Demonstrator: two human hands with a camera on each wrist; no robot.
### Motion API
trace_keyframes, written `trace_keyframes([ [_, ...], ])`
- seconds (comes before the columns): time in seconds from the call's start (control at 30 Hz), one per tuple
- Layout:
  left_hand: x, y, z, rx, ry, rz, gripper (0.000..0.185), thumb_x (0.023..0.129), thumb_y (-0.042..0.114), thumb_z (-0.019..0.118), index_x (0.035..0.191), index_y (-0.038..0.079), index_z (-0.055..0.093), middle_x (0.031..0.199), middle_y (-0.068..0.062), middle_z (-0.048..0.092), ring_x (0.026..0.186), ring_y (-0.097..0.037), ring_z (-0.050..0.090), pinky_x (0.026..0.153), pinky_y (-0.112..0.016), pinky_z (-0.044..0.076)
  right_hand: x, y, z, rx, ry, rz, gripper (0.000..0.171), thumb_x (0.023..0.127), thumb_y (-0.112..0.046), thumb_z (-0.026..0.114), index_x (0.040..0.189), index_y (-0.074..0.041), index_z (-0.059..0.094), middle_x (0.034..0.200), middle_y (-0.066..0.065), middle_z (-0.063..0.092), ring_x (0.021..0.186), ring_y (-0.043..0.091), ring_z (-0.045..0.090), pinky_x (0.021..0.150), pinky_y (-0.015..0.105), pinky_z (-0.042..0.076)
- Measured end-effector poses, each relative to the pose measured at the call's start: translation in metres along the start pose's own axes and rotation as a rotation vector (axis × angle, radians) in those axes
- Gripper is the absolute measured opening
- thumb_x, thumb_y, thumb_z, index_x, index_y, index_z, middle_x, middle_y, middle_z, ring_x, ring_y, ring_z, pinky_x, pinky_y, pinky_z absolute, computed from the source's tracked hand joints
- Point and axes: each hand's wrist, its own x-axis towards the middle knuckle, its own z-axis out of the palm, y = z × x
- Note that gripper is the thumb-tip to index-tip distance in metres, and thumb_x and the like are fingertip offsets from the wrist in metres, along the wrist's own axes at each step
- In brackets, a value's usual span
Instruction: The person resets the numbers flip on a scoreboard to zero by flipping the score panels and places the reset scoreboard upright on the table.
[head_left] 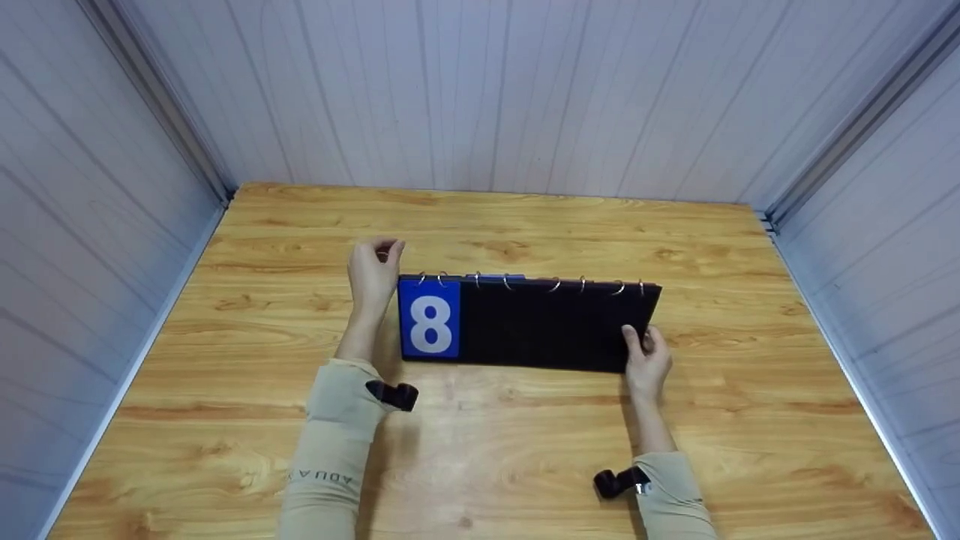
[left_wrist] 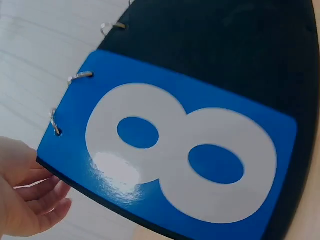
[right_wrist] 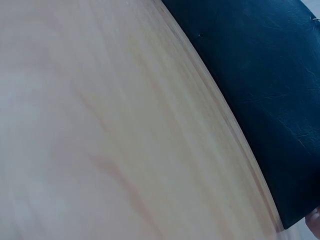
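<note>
Flip scoreboard (head_left: pixel 540 324) stands mid-worktop (head_left: pixel 525 442): left hand (head_left: pixel 373 274), fingers curled, steadies its upper left corner beside the blue 8 card (head_left: pixel 429 318); right hand (head_left: pixel 646 361) pinches lower right corner, bracing it upright.

Middle of the desk (head_left: pixel 525 465): the black flip scoreboard (head_left: pixel 547 326) stands across it, wide and low, blocking any straight reach from front to back.
Left end: my left hand (head_left: pixel 373 274) sits at the board's top corner, beside the blue 8 card (head_left: pixel 429 319); bare wood runs from there to the left wall (head_left: pixel 90 247).
Right end: my right hand (head_left: pixel 646 361) is at the lower corner; open desk lies beyond it.
Behind the board: a free strip of desk up to the back wall (head_left: pixel 495 97).
Front: open wood between my forearms.
Top edge: metal rings (head_left: pixel 555 284) stick up.
</note>
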Motion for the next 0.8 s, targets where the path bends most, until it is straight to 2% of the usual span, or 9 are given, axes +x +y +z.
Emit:
trace_keyframes([
  [0.17,-0.022,-0.001,-0.004,-0.093,0.164,0.06,0.016,0.084,0.01,0.061,0.088,-0.004,0.066,0.081,-0.015,0.063,0.07,-0.023,0.059,0.061,-0.029,0.047,0.0,0.0,-0.001,0.004,-0.017,-0.002,0.014,0.08,0.001,0.063,0.08,0.012,0.056,0.054,0.006,0.045,0.049,0.003,0.037,0.047,0.013,0.03],
  [0.33,-0.047,-0.003,-0.004,-0.202,0.253,0.076,0.012,0.082,0.006,0.062,0.086,-0.005,0.065,0.078,-0.014,0.062,0.068,-0.021,0.058,0.059,-0.022,0.047,0.001,-0.001,-0.002,0.001,-0.014,-0.019,0.015,0.079,0.0,0.063,0.079,0.012,0.055,0.053,0.006,0.043,0.05,0.004,0.036,0.048,0.015,0.029],
  [0.5,-0.068,-0.008,0.001,-0.247,0.288,0.088,0.011,0.081,0.005,0.064,0.085,-0.005,0.064,0.078,-0.013,0.062,0.069,-0.021,0.057,0.06,-0.026,0.048,0.0,-0.002,-0.001,-0.005,-0.01,-0.013,0.015,0.079,0.001,0.063,0.079,0.012,0.055,0.054,0.006,0.044,0.05,0.004,0.036,0.048,0.015,0.029],
  [0.63,-0.08,-0.016,0.007,-0.266,0.277,0.081,0.012,0.078,0.003,0.067,0.085,-0.006,0.064,0.079,-0.013,0.061,0.07,-0.02,0.057,0.061,-0.032,0.049,0.0,-0.001,-0.002,-0.004,-0.01,-0.003,0.014,0.08,0.0,0.063,0.08,0.012,0.055,0.054,0.007,0.045,0.049,0.003,0.036,0.048,0.014,0.029],
  [0.8,-0.09,-0.029,0.014,-0.26,0.274,0.045,0.018,0.072,0.003,0.072,0.085,-0.006,0.063,0.079,-0.014,0.061,0.07,-0.021,0.057,0.062,-0.034,0.049,0.0,0.001,-0.002,0.006,-0.015,0.0,0.013,0.08,0.0,0.063,0.08,0.011,0.056,0.053,0.004,0.045,0.049,0.003,0.036,0.048,0.015,0.029],
])
